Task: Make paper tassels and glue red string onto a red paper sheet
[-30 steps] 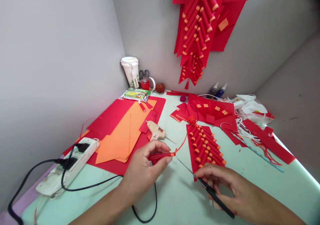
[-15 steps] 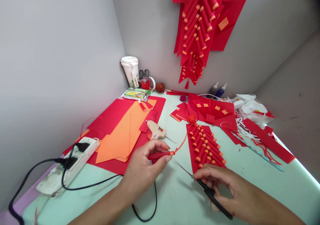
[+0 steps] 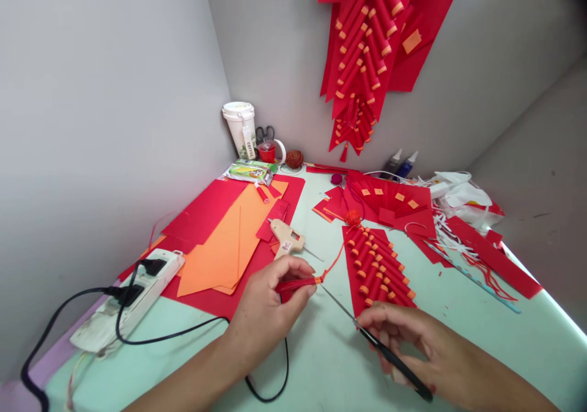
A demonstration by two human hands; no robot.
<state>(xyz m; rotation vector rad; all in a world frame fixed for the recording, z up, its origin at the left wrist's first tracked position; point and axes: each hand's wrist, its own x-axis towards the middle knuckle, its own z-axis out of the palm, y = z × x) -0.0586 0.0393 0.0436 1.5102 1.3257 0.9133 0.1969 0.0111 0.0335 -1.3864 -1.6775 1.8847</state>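
Head view gives me the left hand (image 3: 266, 314) pinching the red tassel (image 3: 296, 285) just above the table (image 3: 321, 357) and the right hand (image 3: 413, 345) gripping the scissors (image 3: 372, 337), tips at the tassel's orange band; I'd judge a slip could cut the string (image 3: 337, 258) or nick a thumb.

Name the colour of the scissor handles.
Black, best in the head view: the right hand holds the scissors, the left hand a red tassel.
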